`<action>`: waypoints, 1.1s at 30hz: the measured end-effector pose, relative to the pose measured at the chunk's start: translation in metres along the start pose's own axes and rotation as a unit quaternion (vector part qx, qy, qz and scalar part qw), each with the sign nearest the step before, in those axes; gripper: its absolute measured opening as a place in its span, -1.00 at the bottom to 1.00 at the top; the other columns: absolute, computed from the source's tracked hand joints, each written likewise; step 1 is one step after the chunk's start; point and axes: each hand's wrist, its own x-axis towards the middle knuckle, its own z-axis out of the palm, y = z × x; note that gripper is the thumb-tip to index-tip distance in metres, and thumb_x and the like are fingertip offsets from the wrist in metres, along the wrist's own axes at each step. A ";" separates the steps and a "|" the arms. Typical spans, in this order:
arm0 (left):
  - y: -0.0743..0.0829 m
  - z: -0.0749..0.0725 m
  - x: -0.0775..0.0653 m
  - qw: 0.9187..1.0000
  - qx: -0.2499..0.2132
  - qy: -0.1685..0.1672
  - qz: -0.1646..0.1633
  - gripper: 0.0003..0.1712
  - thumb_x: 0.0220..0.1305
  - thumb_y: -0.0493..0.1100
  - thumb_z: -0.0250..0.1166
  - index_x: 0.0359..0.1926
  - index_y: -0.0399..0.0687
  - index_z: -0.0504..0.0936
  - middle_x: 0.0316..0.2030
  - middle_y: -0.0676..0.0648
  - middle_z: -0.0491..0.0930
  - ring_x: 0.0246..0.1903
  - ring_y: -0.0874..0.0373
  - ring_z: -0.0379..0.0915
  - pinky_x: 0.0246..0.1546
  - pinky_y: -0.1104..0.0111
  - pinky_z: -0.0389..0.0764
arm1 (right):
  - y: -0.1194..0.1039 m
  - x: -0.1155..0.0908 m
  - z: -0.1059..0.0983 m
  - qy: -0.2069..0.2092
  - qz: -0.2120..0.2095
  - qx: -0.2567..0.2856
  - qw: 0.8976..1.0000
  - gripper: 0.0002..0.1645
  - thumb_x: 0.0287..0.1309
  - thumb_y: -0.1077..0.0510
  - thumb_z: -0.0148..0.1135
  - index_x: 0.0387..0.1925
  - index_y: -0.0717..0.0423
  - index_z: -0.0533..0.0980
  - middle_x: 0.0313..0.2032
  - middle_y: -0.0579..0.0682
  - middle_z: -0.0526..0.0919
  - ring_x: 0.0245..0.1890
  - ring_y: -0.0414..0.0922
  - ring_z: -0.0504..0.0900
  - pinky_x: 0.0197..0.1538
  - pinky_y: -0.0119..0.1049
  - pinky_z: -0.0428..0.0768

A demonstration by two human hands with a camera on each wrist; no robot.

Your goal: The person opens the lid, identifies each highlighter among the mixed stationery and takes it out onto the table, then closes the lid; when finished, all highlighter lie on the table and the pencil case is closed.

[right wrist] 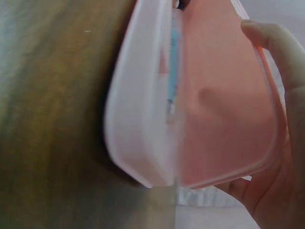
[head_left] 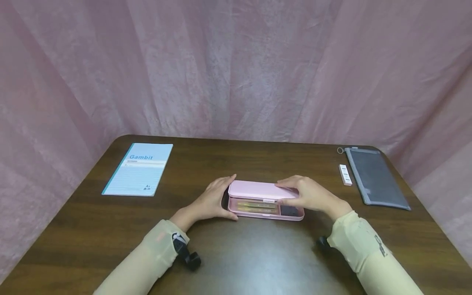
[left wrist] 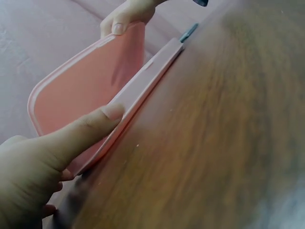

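Note:
A pink pencil case (head_left: 266,216) lies in the middle of the table with its lid (head_left: 254,189) tilted partway up. Inside it are gold-coloured pens (head_left: 254,208) and, at the right end, a dark block (head_left: 289,211). My left hand (head_left: 212,200) grips the case's left end; in the left wrist view its thumb (left wrist: 90,126) presses the front wall. With thumb and fingers, my right hand (head_left: 307,195) pinches the lid near its right end. The right wrist view shows the lid's inner face (right wrist: 224,105) and a light-blue item (right wrist: 172,67) in the case.
At the left of the table lies a light-blue notebook (head_left: 138,170). A small white box (head_left: 345,175) and a grey zip pouch (head_left: 377,176) lie to the right. Behind the brown table (head_left: 228,159) hangs a pink curtain (head_left: 228,69).

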 end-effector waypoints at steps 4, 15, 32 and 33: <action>-0.003 -0.002 0.002 1.000 -0.002 0.012 0.001 0.43 -0.39 0.21 0.63 0.46 -0.18 0.07 0.36 -0.22 0.30 0.38 -0.17 0.12 0.38 -0.13 0.15 | 0.000 0.003 -0.009 0.007 -0.001 -0.009 1.000 -0.39 0.03 -0.24 0.36 0.03 0.03 0.62 0.05 0.01 0.67 0.11 0.04 0.58 0.19 0.03 0.52; -0.001 -0.010 0.002 0.999 0.010 0.048 -0.019 0.15 -0.32 0.17 0.61 0.29 -0.25 0.35 0.28 -0.30 0.37 0.36 -0.22 0.15 0.36 -0.12 0.19 | -0.002 0.010 -0.022 0.034 -0.001 -0.034 0.999 -0.55 0.14 -0.11 0.32 -0.03 0.07 0.64 -0.03 0.04 0.69 0.09 0.04 0.58 0.17 0.01 0.53; 0.010 -0.006 0.005 0.998 0.056 0.028 -0.011 0.06 -0.28 0.29 0.55 0.23 -0.16 0.47 0.23 -0.19 0.42 0.33 -0.12 0.20 0.38 -0.07 0.20 | 0.000 0.020 -0.030 0.138 -0.015 -0.070 0.988 -0.75 0.16 0.01 0.31 -0.23 0.07 0.70 -0.20 0.03 0.70 -0.08 -0.03 0.52 0.03 -0.08 0.51; 0.010 -0.005 0.006 0.998 0.057 0.029 -0.009 0.06 -0.28 0.29 0.55 0.23 -0.16 0.47 0.23 -0.19 0.43 0.33 -0.12 0.20 0.37 -0.07 0.20 | 0.001 0.021 -0.031 0.149 -0.021 -0.077 0.986 -0.78 0.16 0.03 0.31 -0.27 0.06 0.71 -0.23 0.02 0.69 -0.11 -0.03 0.52 0.01 -0.09 0.50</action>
